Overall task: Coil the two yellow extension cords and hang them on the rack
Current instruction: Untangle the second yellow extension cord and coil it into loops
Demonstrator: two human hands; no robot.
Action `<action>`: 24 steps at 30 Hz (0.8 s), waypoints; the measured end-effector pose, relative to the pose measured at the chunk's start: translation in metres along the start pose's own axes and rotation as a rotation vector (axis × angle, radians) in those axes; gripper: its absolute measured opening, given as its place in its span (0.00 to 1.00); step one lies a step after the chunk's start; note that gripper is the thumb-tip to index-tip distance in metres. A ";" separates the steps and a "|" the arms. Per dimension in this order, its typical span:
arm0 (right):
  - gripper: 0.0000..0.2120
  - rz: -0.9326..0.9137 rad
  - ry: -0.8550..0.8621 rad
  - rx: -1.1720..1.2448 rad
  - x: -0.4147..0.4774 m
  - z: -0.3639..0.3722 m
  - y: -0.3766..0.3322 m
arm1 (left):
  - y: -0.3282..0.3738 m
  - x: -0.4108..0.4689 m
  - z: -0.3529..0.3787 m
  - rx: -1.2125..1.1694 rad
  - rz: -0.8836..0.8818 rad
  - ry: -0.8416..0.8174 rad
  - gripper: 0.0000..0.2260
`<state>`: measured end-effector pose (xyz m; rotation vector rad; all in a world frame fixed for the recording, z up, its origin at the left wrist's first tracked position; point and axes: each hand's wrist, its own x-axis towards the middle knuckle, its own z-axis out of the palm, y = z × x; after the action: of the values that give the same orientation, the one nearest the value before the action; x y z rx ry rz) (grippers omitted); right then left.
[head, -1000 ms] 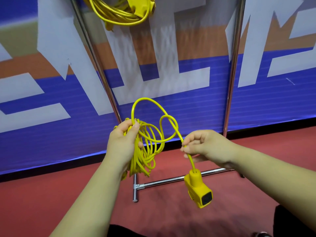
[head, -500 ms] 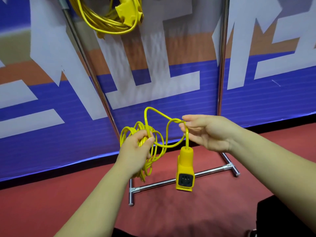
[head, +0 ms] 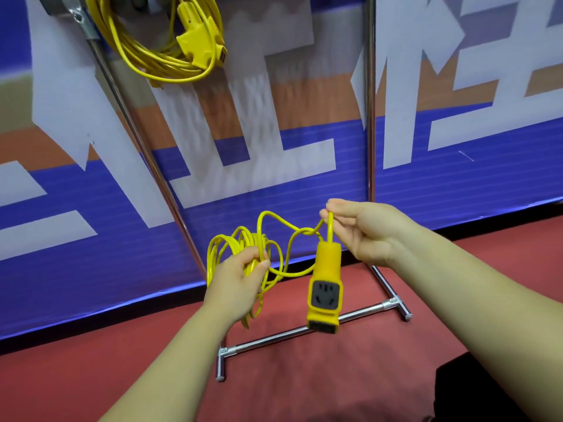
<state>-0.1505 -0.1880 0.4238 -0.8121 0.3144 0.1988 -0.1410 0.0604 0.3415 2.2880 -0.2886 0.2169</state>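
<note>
My left hand [head: 239, 283] grips a bundle of yellow cord loops [head: 225, 243] at chest height. From the bundle a loose stretch of the same cord runs right to my right hand [head: 365, 231], which pinches it just above the yellow socket block [head: 325, 287]. The block hangs straight down with its black outlets facing me. A second yellow cord [head: 170, 63], coiled with its own socket block, hangs from the top of the metal rack [head: 143, 141] at the upper left.
The rack has two chrome uprights and a floor crossbar [head: 304, 330] with short feet, standing on red flooring. Right behind it runs a blue, white and orange banner wall [head: 457, 147]. A dark shape sits at the lower right edge.
My right hand has risen and moved nearer the bundle, so the socket block now hangs straight down instead of swinging low. The loose loop between my hands has shortened. My view has tilted upward.
</note>
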 end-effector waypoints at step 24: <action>0.09 -0.279 0.257 -0.193 0.034 -0.037 0.002 | 0.039 -0.021 0.054 -0.340 -0.094 -0.207 0.05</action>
<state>-0.1269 -0.2123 0.3869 -1.0650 0.4228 -0.1405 -0.1684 -0.0024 0.3285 1.9807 -0.2985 -0.1117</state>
